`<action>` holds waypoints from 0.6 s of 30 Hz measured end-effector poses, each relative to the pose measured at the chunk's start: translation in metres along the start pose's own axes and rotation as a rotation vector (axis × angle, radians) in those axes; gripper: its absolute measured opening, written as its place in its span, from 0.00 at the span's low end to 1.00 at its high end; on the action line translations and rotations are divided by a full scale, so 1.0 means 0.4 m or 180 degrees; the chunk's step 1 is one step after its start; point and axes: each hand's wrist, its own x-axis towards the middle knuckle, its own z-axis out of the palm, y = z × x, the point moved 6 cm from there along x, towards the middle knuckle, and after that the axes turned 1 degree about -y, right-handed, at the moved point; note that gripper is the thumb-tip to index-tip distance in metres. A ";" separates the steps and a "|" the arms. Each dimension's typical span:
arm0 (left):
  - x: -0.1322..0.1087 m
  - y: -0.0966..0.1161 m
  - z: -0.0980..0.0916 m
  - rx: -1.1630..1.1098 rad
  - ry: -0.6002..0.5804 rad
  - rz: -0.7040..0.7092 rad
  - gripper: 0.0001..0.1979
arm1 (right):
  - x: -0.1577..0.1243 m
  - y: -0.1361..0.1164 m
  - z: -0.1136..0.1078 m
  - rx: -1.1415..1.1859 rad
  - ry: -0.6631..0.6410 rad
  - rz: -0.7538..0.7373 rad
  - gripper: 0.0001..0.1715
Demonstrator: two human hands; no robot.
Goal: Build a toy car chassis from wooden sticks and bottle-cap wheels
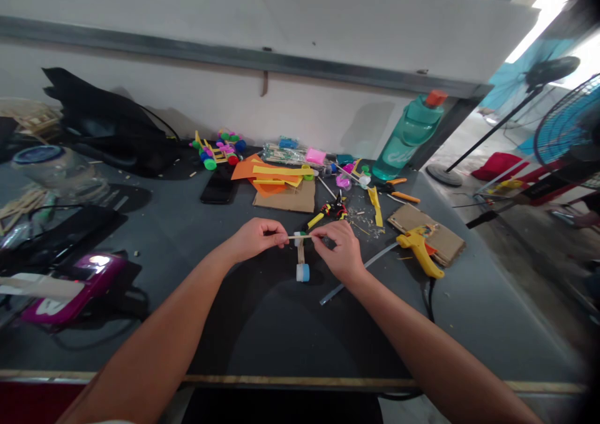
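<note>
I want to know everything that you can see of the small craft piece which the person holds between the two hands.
The small craft piece looks made of pale wood and plastic caps. A thin wooden stick lies crosswise, pinched by the left hand and the right hand. A flat wooden strip runs from it toward the person and ends at a light-blue bottle cap. A smaller pale cap sits at the crossing. The piece is over the dark table top; whether it touches, I cannot tell.

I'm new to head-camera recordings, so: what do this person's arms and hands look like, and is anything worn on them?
The left hand and right hand are bare, no gloves, rings or watch showing. The left forearm and right forearm show no sleeves or cables.
</note>
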 end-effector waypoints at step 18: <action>0.005 -0.007 0.010 -0.0075 0.0082 0.0082 0.12 | 0.001 0.006 -0.004 -0.0018 0.0047 -0.0055 0.06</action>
